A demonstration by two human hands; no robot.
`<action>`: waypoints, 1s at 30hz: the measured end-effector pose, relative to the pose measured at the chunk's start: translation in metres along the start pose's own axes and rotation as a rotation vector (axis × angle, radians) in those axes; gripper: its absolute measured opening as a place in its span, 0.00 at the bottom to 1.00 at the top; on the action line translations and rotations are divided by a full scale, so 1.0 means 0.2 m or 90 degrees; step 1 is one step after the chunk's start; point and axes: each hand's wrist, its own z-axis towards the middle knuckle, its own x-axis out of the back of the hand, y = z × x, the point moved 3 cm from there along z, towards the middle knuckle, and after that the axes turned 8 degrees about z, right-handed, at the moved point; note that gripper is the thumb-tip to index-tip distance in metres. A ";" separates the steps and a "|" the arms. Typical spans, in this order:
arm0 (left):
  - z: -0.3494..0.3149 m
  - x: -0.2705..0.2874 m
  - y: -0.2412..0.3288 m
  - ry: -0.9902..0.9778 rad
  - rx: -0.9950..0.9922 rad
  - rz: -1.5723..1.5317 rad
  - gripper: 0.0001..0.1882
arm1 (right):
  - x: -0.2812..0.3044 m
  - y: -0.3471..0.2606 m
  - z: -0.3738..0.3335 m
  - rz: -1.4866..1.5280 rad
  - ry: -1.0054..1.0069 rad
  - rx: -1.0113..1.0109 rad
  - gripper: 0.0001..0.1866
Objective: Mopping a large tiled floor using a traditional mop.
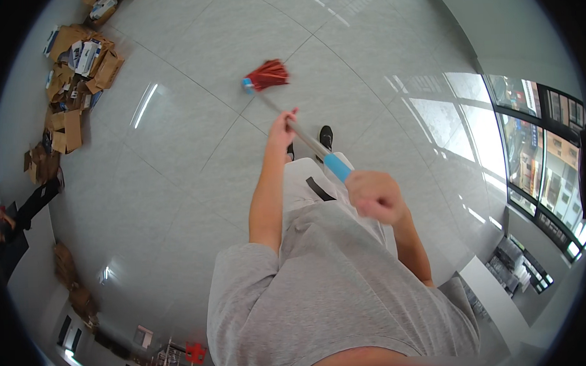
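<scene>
A mop [312, 141] slants away from my body across the grey tiled floor. Its red strand head [270, 73] fans out to the right of a light blue socket, slightly blurred, on the tiles ahead of my feet. My left hand [282, 128] wraps round the metal pole partway down, near the head. At the upper end, just past the blue grip sleeve [337, 166], my right hand [376, 196] is closed on the handle. The fingers of that hand are partly blurred.
Flattened and open cardboard boxes [76, 74] pile along the left wall. Beside them is a person in dark trousers [39, 201]. Tall windows [540, 155] line the right side. A red stool-like object [196, 353] stands at the lower left. My black shoes [326, 136] are behind the mop head.
</scene>
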 end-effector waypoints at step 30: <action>-0.37 -0.48 -3.61 -0.095 0.467 0.649 0.21 | 0.73 -0.47 -3.86 0.266 0.933 0.107 0.21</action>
